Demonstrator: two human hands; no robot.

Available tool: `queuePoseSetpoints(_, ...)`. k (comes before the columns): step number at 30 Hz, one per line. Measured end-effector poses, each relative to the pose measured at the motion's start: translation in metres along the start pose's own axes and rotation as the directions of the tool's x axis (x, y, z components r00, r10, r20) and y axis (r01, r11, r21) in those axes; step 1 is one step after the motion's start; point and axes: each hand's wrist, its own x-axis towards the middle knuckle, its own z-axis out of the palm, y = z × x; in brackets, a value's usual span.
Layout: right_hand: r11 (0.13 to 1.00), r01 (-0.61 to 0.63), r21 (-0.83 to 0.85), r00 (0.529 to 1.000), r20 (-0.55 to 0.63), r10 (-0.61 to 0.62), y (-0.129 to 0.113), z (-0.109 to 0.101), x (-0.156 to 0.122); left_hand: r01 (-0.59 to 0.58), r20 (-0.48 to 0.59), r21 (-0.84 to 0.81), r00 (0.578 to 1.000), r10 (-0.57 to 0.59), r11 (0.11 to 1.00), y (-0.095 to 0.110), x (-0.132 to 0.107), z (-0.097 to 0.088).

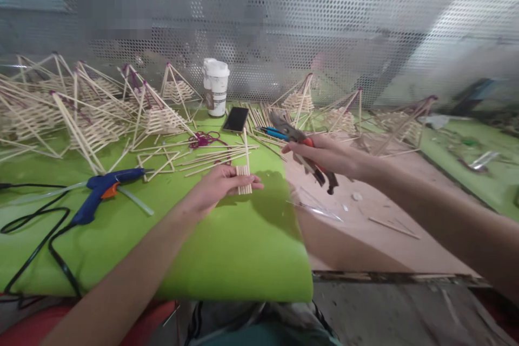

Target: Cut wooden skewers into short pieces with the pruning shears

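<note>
Taking the bundle of short sticks (244, 171) as the centre of the dial, the left hand (219, 185) comes in from 8 o'clock and holds it, thumb across the front and fingers behind. The bundle is raised over the edge area of a green cover (243, 259) on the counter (352, 227), and a longer stick (246, 150) rises from its right side toward 12 o'clock. The right hand (324, 152), between 2 and 3 o'clock, is closed around the red-handled pliers (298, 136), whose head points toward 10 o'clock from that hand; blur hides how far the jaws are parted. A blue object (274, 133) shows just beside the pliers' head, its kind unclear.

Loose sticks (214, 158) lie fanned near the bundle at 11 o'clock, with purple cord (200, 140) just beyond them at 10. A dark phone (235, 120) lies near 12 o'clock, and a white lidded cup (218, 92) stands behind it toward 11. At 9 o'clock, well apart, a blue glue gun (95, 190) with an orange trigger rests on the green cover. Stick pyramids (89, 113) crowd the 10 o'clock side; others (300, 100) stand from 1 to 3. A single stick (394, 228) lies on bare wood between 3 and 4.
</note>
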Motion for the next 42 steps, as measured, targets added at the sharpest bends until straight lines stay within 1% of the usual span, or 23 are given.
queuePoseSetpoints(2, 0.999, -0.041, 0.020, 0.990, 0.134, 0.038, 0.003, -0.011, -0.009, 0.029, 0.061, -0.075, 0.998, -0.024, 0.997, 0.000, -0.001, 0.000)
queuePoseSetpoints(3, 0.998, -0.066, 0.025, 0.982, 0.179, 0.060, 0.003, -0.014, -0.013, 0.043, 0.087, -0.092, 0.996, -0.035, 0.995, 0.000, -0.002, 0.000)
queuePoseSetpoints(5, 0.994, -0.109, -0.004, 0.968, 0.227, 0.107, 0.003, -0.016, -0.020, 0.071, 0.123, -0.105, 0.991, -0.058, 0.992, -0.001, -0.001, 0.000)
queuePoseSetpoints(7, 0.992, -0.112, -0.063, 0.961, 0.249, 0.124, 0.001, -0.015, -0.025, 0.091, 0.136, -0.109, 0.988, -0.076, 0.990, -0.002, -0.001, -0.001)
queuePoseSetpoints(12, 0.966, -0.005, -0.258, 0.938, 0.334, 0.094, -0.007, -0.011, -0.032, 0.111, 0.142, -0.144, 0.986, -0.091, 0.983, -0.004, 0.001, -0.003)
queuePoseSetpoints(16, 0.954, 0.117, -0.276, 0.893, 0.450, 0.021, -0.018, -0.001, -0.034, 0.109, 0.202, -0.138, 0.976, -0.080, 0.984, -0.003, 0.001, -0.002)
queuePoseSetpoints(18, 0.945, 0.141, -0.294, 0.877, 0.480, 0.018, -0.023, 0.004, -0.035, 0.105, 0.223, -0.126, 0.972, -0.075, 0.986, -0.003, 0.001, -0.002)
queuePoseSetpoints(20, 0.932, 0.148, -0.331, 0.874, 0.485, 0.033, -0.029, 0.007, -0.035, 0.099, 0.228, -0.113, 0.971, -0.072, 0.989, -0.003, 0.000, -0.001)
queuePoseSetpoints(26, 0.888, 0.162, -0.429, 0.891, 0.451, 0.056, -0.035, 0.011, -0.035, 0.100, 0.245, -0.087, 0.967, -0.076, 0.991, -0.004, 0.000, -0.001)
queuePoseSetpoints(30, 0.880, 0.162, -0.446, 0.895, 0.442, 0.059, -0.034, 0.013, -0.034, 0.115, 0.253, -0.088, 0.963, -0.090, 0.989, -0.003, 0.001, 0.000)
queuePoseSetpoints(35, 0.851, 0.194, -0.489, 0.903, 0.427, 0.039, -0.034, 0.015, -0.034, 0.127, 0.258, -0.084, 0.961, -0.102, 0.988, -0.002, 0.001, 0.001)
queuePoseSetpoints(42, 0.846, 0.197, -0.496, 0.910, 0.414, 0.031, -0.035, 0.016, -0.034, 0.122, 0.267, -0.069, 0.958, -0.099, 0.990, -0.002, 0.001, 0.001)
